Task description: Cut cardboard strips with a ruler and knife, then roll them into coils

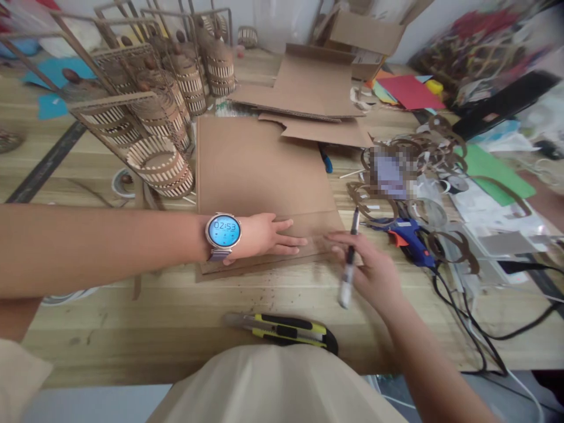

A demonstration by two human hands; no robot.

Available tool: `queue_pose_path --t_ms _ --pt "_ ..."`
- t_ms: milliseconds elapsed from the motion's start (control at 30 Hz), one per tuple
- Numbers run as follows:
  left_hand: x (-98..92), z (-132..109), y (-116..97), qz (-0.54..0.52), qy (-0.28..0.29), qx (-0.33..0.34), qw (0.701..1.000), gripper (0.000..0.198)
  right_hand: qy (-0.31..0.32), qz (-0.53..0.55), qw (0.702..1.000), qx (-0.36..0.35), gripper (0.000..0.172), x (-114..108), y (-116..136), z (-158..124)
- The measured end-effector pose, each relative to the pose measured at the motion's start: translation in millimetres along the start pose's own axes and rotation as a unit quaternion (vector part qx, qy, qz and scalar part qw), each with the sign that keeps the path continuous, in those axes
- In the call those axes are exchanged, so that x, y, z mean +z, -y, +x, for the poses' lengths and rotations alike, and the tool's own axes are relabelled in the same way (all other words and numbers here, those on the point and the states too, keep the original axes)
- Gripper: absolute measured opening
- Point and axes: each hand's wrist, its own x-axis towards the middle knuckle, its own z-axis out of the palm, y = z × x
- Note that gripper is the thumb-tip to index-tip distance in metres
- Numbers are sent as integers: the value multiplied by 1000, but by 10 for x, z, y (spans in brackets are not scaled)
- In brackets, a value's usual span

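Note:
Flat on the table in front of me lies a brown cardboard sheet (259,170), with a crease or line across its near part. My left hand (268,235), a watch on its wrist, rests palm down on that near part, fingers spread. By the sheet's right edge, my right hand (374,270) holds a pen (350,267) between thumb and fingers; the forefinger reaches toward the cardboard. The hand is slightly blurred, so I cannot tell whether it touches the sheet. Between the sheet and my body lies a yellow and black utility knife (286,330).
Cardboard and stick lanterns (165,100) crowd the left back. Cut cardboard pieces (308,82) lie behind the sheet. To the right are a blue glue gun (412,238) with cables, cardboard rings (458,247) and green paper (497,173). Another person's hand (541,194) shows at the right edge.

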Motion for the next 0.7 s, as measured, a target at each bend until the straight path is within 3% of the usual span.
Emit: queue_pose_path --t_ms 67,167,300,367,600,700 --pt "-39 -37 -42 5 -1 -11 1000 138 63 -50 995 -59 15 -49 -160 79" --pt "-100 -96 -102 15 -19 -27 999 127 83 -72 989 -103 11 -52 -309 146" --pt "-190 -158 -188 -30 -46 -58 997 86 82 -76 988 -105 11 -24 -332 146" --pt "-218 -183 -232 -37 -69 -62 995 74 83 -75 988 -105 10 -22 -322 137" --pt "-253 -207 -331 21 -30 -66 997 64 69 -68 989 -109 9 -16 -342 148" --pt "-265 -201 -333 17 -38 -69 997 63 63 -66 988 -123 10 -5 -368 160"
